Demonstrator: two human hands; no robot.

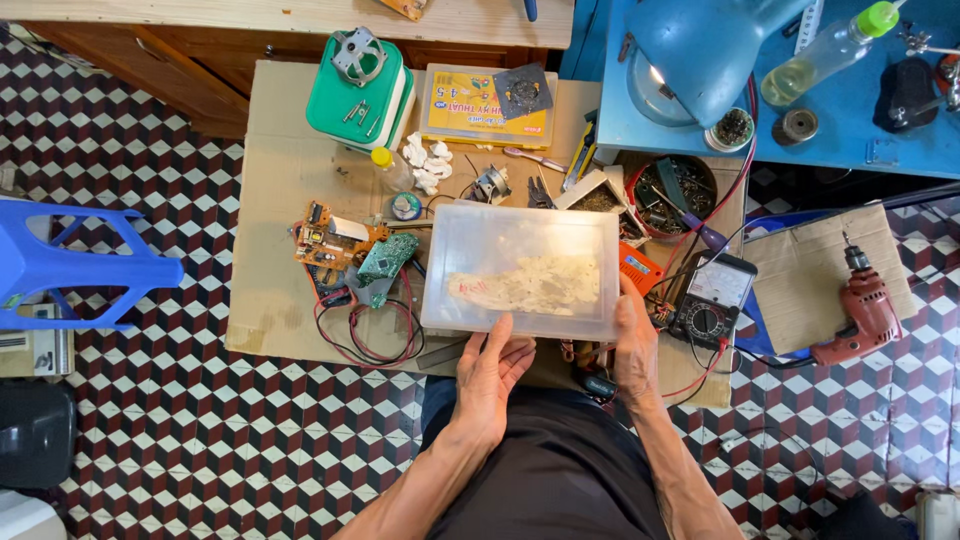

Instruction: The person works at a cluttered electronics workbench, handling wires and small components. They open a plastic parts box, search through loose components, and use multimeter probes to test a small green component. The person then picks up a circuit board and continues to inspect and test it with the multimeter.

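Clear plastic box (522,268) lengthwise left-right, seemingly level

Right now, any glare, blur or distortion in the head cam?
Head view: sharp, evenly lit, soft shadows. The lit blue lamp shows one bright spot. The cloudy plastic box, held by the left hand and right hand, hides its contents. Floor tiles bend slightly near the edges.

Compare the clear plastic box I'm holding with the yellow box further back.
The clear plastic box is translucent, larger and held by both hands; the yellow box is opaque, flatter and lies on the cardboard with a dark plate on top. Both are rectangular.
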